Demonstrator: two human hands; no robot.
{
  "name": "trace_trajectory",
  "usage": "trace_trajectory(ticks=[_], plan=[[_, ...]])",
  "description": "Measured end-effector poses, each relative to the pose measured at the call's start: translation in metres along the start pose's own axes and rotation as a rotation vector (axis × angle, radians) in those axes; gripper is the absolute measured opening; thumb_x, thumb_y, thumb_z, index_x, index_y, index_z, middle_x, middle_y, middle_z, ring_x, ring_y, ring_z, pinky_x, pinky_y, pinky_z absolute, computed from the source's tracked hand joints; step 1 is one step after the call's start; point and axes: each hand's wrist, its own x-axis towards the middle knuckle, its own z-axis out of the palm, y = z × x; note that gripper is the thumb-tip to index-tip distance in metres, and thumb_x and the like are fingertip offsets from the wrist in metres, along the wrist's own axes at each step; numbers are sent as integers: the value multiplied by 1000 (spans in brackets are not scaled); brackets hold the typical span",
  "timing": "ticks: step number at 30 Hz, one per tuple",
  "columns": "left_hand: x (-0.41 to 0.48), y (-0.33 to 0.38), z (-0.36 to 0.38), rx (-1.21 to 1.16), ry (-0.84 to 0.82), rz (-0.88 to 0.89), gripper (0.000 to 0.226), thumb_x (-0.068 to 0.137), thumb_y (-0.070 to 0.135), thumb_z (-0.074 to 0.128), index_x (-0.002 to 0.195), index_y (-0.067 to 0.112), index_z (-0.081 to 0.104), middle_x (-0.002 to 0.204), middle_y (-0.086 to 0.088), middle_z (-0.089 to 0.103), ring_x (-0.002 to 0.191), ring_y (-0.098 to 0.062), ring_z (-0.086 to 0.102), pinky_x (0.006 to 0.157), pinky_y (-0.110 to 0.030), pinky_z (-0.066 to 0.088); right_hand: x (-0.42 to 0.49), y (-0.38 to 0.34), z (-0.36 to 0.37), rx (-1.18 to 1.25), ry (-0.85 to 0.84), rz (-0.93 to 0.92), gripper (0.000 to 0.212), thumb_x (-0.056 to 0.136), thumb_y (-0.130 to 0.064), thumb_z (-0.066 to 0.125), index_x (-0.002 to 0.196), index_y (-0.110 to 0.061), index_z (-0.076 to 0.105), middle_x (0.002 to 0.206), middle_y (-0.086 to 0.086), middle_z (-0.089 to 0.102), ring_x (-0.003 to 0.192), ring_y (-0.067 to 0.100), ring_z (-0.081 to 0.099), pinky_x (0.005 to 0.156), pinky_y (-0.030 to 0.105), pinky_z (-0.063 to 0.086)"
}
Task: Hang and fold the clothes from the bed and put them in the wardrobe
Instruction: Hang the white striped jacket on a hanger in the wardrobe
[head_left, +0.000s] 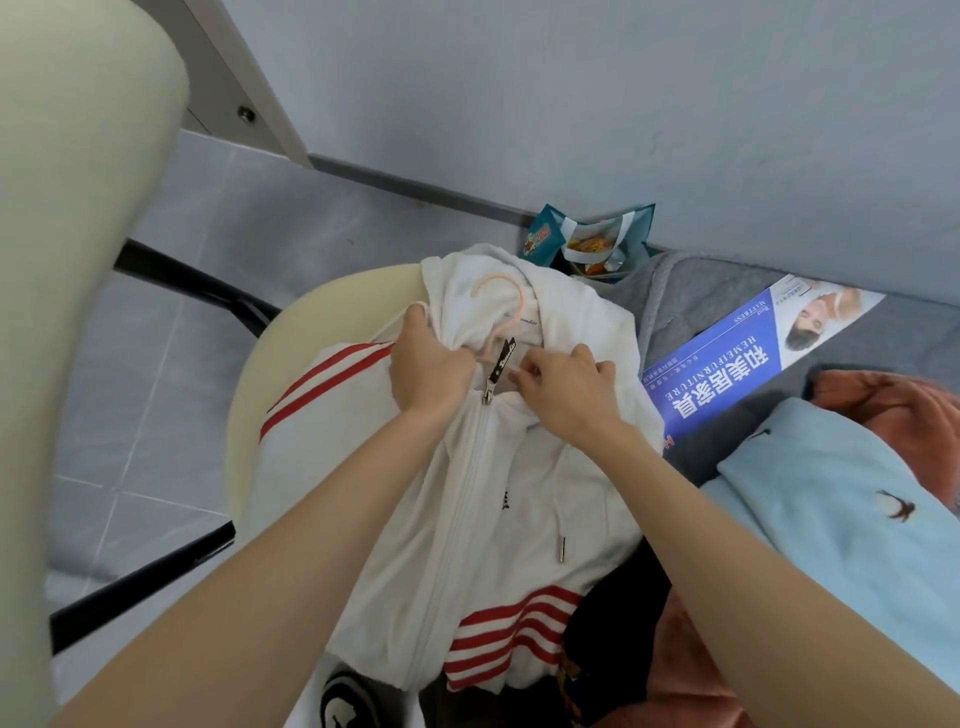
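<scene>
A white zip hoodie with red stripes lies across the foot of the bed, zipped up to the collar. A pale pink hanger sits inside its neck, with the hook resting on the hood. My left hand grips the collar fabric left of the zip pull. My right hand pinches the collar on the right side of the zip. A light blue garment and an orange one lie on the bed at the right.
A cream rounded footboard curves under the hoodie. A blue mattress label lies on the grey mattress. A teal bag stands by the wall. Dark clothes lie under the hoodie's hem. Grey tiled floor is at the left.
</scene>
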Motion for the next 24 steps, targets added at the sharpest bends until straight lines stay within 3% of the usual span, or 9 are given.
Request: trace_trajectory(ticks=[3, 5, 7, 9, 10, 13, 18, 22, 24], plan=[[-18, 3, -34, 103, 175, 161, 24, 70, -3, 52, 81, 15, 40, 70, 7, 46, 66, -22, 44, 46, -27, 21, -23, -17, -16, 55, 147, -62, 21, 97, -36, 41, 108, -28, 58, 96, 0, 67, 104, 27, 49, 84, 39, 27], [-32, 10, -59, 111, 294, 227, 26, 70, -3, 50, 89, 14, 49, 81, 5, 56, 75, -22, 50, 50, -29, 26, -43, -35, -30, 90, 149, -85, 26, 95, -33, 43, 114, -37, 60, 97, 0, 68, 102, 27, 54, 87, 39, 30], [-45, 18, -82, 46, 367, 242, 42, 71, -6, 48, 104, 19, 56, 95, 8, 60, 86, -18, 53, 60, -26, 31, -61, -51, -46, 168, 123, -50, 24, 93, -34, 46, 109, -39, 63, 98, 1, 70, 100, 28, 58, 88, 39, 38], [-62, 22, -105, -78, 401, 217, 47, 68, -8, 47, 104, 20, 58, 92, 12, 57, 85, -13, 52, 62, -22, 30, -81, -65, -61, 267, 112, -26, 14, 90, -36, 51, 96, -36, 64, 93, 4, 68, 95, 29, 59, 83, 38, 46], [-70, 23, -116, -141, 392, 180, 45, 68, -7, 48, 103, 20, 57, 93, 13, 56, 85, -12, 52, 61, -20, 31, -93, -70, -67, 337, 105, -39, 10, 89, -33, 53, 87, -35, 63, 87, 4, 66, 90, 28, 58, 78, 36, 47], [-93, 18, -151, -237, 247, 130, 29, 74, 7, 63, 98, 20, 55, 92, 10, 59, 80, -11, 54, 56, -12, 34, -138, -87, -79, 494, 119, -111, 26, 87, -34, 57, 62, -32, 50, 62, -7, 50, 69, 18, 47, 59, 31, 36], [-151, -7, -207, -308, 46, 252, 36, 76, 24, 75, 106, 15, 58, 92, 5, 60, 81, -10, 58, 67, -20, 44, -228, -113, -77, 601, 231, -25, 47, 68, -62, 58, 54, -19, 47, 48, -9, 42, 52, 9, 39, 56, 30, 33], [-212, -33, -249, -207, 90, 367, 26, 79, 20, 68, 103, 21, 57, 81, 16, 54, 77, -10, 55, 57, -10, 36, -306, -141, -60, 525, 417, 5, 52, 66, -65, 56, 51, -17, 44, 44, -3, 35, 47, 12, 33, 51, 30, 32], [-243, -50, -274, -90, 167, 472, 22, 78, 15, 61, 98, 23, 58, 80, 15, 55, 74, -10, 51, 56, -18, 35, -347, -154, -52, 485, 487, 23, 54, 62, -70, 55, 51, -18, 43, 44, -1, 32, 47, 15, 31, 48, 29, 28]])
